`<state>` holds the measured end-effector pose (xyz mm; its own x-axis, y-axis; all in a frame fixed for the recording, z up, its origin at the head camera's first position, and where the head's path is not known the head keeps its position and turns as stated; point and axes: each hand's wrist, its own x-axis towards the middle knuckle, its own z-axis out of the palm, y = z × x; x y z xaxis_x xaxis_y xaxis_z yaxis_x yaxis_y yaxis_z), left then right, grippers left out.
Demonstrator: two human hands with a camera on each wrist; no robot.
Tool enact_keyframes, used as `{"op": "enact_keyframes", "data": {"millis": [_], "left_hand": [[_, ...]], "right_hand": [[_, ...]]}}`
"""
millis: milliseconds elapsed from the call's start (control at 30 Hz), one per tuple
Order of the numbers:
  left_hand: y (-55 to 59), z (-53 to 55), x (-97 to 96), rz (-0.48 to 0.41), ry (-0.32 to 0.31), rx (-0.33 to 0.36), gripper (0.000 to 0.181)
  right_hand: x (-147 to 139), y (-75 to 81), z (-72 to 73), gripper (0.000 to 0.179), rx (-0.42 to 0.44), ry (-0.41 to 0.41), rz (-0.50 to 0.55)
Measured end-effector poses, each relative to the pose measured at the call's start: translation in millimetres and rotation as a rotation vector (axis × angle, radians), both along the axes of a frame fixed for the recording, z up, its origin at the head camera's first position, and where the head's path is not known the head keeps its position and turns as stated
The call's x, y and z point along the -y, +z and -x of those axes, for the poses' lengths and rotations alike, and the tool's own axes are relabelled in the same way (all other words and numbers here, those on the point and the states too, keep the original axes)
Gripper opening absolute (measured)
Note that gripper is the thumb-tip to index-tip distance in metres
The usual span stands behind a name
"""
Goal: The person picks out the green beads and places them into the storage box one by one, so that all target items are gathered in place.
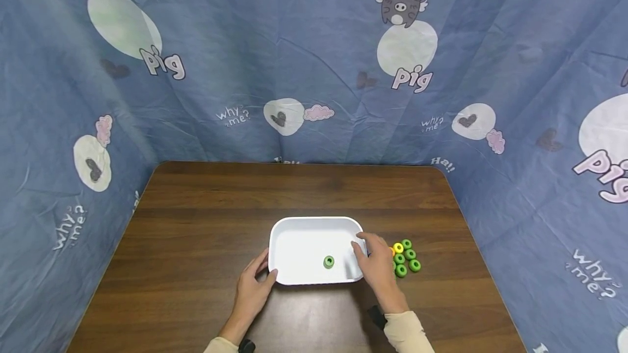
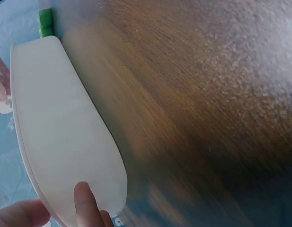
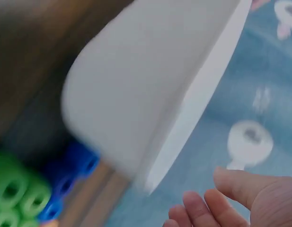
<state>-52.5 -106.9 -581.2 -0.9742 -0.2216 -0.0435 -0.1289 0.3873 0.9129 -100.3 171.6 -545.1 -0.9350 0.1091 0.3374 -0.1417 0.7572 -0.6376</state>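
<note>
A white rectangular tray (image 1: pixel 299 241) sits on the wooden table. My left hand (image 1: pixel 252 288) pinches its left end; in the left wrist view the thumb (image 2: pixel 30 213) is at the rim and a finger (image 2: pixel 85 203) presses on the outer wall. One small green ring-shaped bead (image 1: pixel 328 262) is inside the tray, toward the near side. Over the tray's right end is my right hand (image 1: pixel 379 268), thumb and fingers spread apart with nothing seen between them. The right wrist view shows that hand (image 3: pixel 240 198) apart from the tray wall (image 3: pixel 122 85).
Right of the tray lies a group of beads: several green ones (image 1: pixel 410 254), a yellow one (image 1: pixel 398 247) and an orange one, partly hidden by the right hand. Blue beads (image 3: pixel 82 158) show in the right wrist view. A blue patterned cloth (image 1: pixel 314 59) hangs around the table (image 1: pixel 196 244).
</note>
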Motion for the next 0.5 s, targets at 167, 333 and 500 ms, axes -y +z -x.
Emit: {"op": "enact_keyframes", "data": {"millis": [167, 333, 500], "left_hand": [[-1.5, 0.3, -1.3, 0.006, 0.0, 0.005, 0.056], [-0.9, 0.5, -1.2, 0.003, 0.001, 0.013, 0.056], [2.1, 0.3, 0.4, -0.008, -0.011, 0.022, 0.057]], "right_hand": [[-43.6, 0.1, -7.2, 0.026, 0.026, -0.122, 0.047], [-79.3, -9.5, -15.1, 0.028, 0.104, -0.234, 0.092], [-99.6, -26.2, -24.4, 0.032, 0.128, -0.311, 0.154]]}}
